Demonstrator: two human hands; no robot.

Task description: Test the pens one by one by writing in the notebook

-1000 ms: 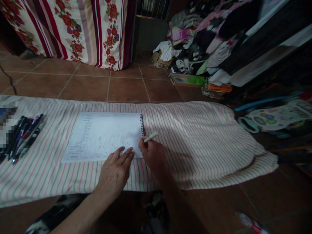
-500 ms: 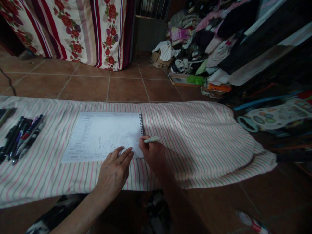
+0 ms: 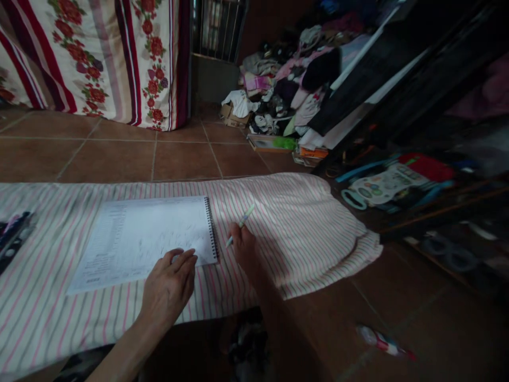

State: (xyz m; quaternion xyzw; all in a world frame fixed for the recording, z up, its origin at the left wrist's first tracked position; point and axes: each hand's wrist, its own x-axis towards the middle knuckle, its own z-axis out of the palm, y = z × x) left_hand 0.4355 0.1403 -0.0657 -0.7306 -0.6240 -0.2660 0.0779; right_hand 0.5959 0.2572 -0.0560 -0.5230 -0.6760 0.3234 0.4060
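A spiral-bound pad (image 3: pixel 155 228) lies flat on the striped cloth, with many small pen marks across its lower right part. My left hand (image 3: pixel 169 276) rests on the pad's near edge, fingers stretched out and holding nothing. Just right of the black spiral binding, my right hand (image 3: pixel 243 246) grips a pale pen (image 3: pixel 247 214) between thumb and fingers. The pen slants, its lower end toward the cloth beside the pad; whether it touches the cloth I cannot tell.
Several pens (image 3: pixel 14 236) lie in a bunch at the left on the striped cloth (image 3: pixel 294 228). Beyond the tiled floor hangs a floral curtain (image 3: pixel 103 63). Clothes (image 3: pixel 286 90) are heaped at the back. A toy-like panel (image 3: pixel 392 183) sits at the right, and a small bottle-like object (image 3: pixel 384 341) lies on the floor.
My right hand has moved off the pad's right edge to the cloth beside it, the pen now tilted more steeply. The view has turned right, so everything sits further left.
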